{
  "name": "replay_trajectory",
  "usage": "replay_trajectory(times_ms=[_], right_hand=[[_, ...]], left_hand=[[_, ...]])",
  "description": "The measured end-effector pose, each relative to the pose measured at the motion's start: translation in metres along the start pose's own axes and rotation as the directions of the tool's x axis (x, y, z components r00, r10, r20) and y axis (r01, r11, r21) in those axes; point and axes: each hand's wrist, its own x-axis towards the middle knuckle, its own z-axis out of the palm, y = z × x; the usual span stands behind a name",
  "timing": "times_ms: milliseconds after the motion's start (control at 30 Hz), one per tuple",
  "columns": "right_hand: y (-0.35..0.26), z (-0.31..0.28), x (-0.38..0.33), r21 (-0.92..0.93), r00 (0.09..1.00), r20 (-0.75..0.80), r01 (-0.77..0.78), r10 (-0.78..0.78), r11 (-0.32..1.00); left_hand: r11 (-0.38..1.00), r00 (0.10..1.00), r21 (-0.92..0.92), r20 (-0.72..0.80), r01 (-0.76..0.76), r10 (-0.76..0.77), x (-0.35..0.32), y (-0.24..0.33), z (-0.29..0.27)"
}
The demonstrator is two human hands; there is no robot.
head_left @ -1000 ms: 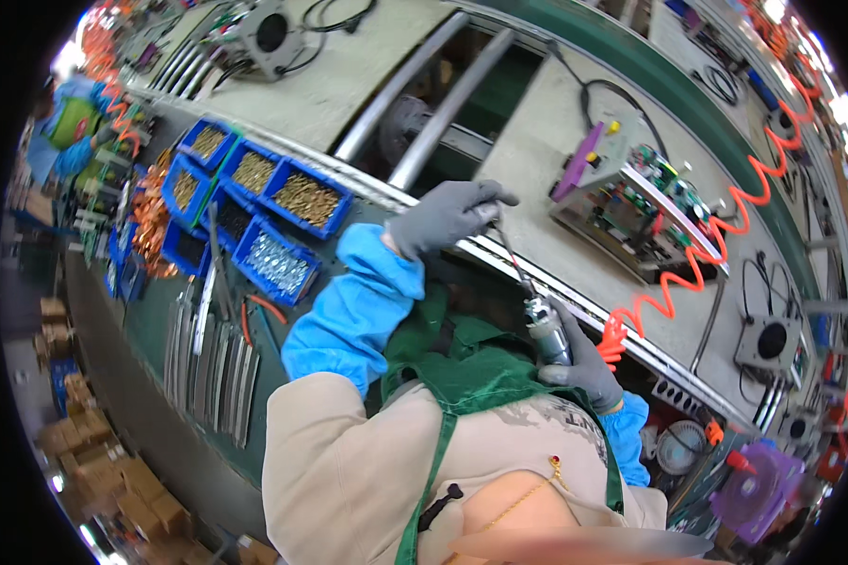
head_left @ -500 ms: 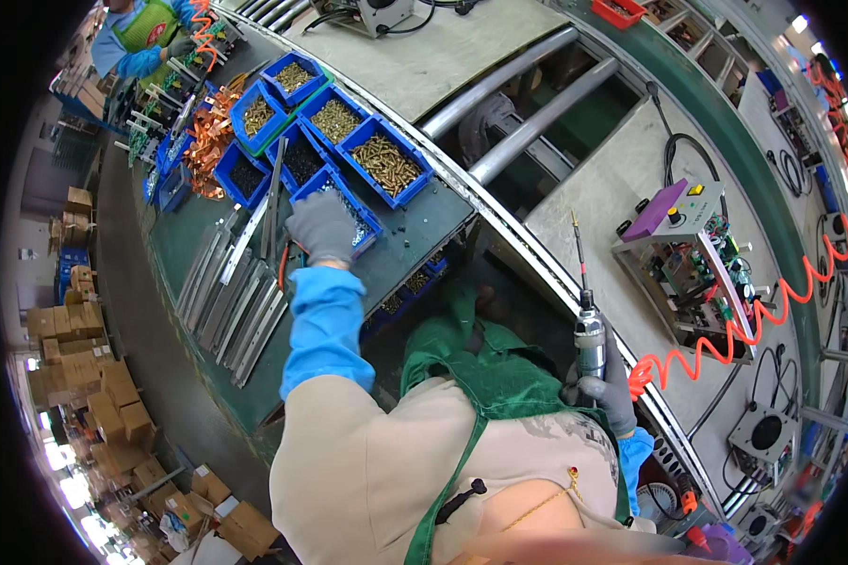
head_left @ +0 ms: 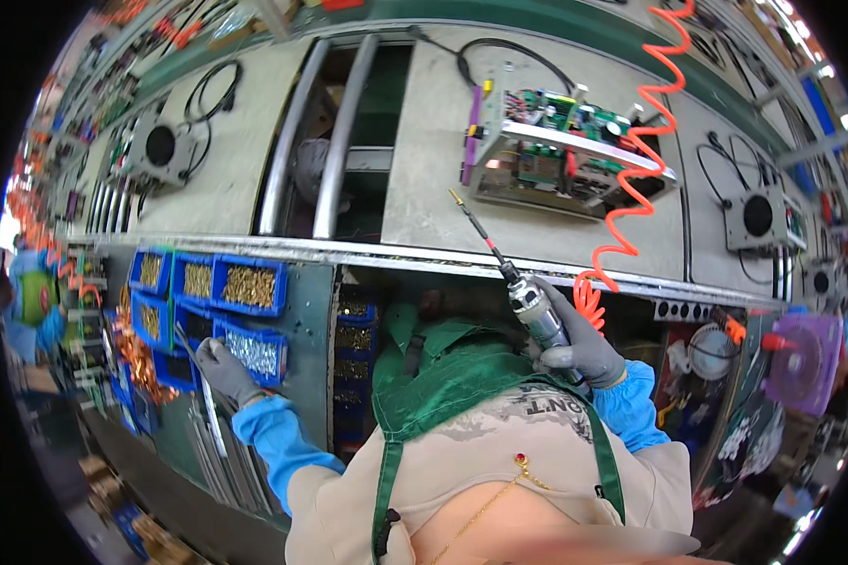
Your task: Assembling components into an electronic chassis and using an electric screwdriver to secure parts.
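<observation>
My left hand [head_left: 224,370], in a grey glove, is at the left edge of a blue bin of small silver screws [head_left: 252,354]. Its fingers are pinched together; whatever may be between them is too small to make out. Beside the fingertips rises the end of a grey metal strip [head_left: 187,341]. My gloved right hand [head_left: 584,347] is wrapped round a silver power screwdriver [head_left: 534,311], whose long bit points up and left over the bench edge. Beyond the bit, an open-framed device [head_left: 575,146] with a purple panel and green circuit boards lies on the grey bench.
An orange coiled hose [head_left: 639,179] hangs down near my right hand. Blue bins of brass-coloured screws [head_left: 250,285] stand on the green table, with copper pieces [head_left: 137,363] and long metal strips [head_left: 226,452] nearby. Metal rollers [head_left: 347,137] interrupt the bench. Another person [head_left: 36,301] is at far left.
My view has swung to the right, toward the device. My left hand has moved from inside the silver screw bin to its edge. The right hand still grips the screwdriver.
</observation>
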Motion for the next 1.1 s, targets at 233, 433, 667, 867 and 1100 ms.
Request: replay_trajectory(times_ms=[233, 433, 667, 867, 1100], right_hand=[[0.005, -0.011, -0.043, 0.159, 0.949, -0.309, 0.12, -0.066, 0.98], [0.005, -0.016, -0.041, 0.113, 0.879, -0.447, 0.242, -0.168, 0.964], [0.001, -0.021, -0.036, 0.074, 0.852, -0.482, 0.272, -0.204, 0.959], [-0.005, -0.018, -0.029, -0.102, 0.803, -0.52, 0.278, -0.289, 0.955], [-0.031, 0.01, -0.051, 0.524, 0.909, -0.36, 0.384, -0.211, 0.76]], left_hand=[[0.666, 0.573, -0.711, 0.649, 0.225, 0.5, -0.123, 0.205, 0.113], [0.21, 0.03, -0.899, 0.215, -0.385, 0.976, -0.228, 0.349, 0.17], [0.053, -0.238, -0.75, 0.275, -0.659, 0.931, -0.249, 0.382, 0.227], [0.136, -0.276, -0.788, 0.364, -0.6, 0.89, -0.247, 0.379, 0.237], [0.147, -0.331, -0.801, 0.397, -0.58, 0.856, -0.245, 0.384, 0.235]])
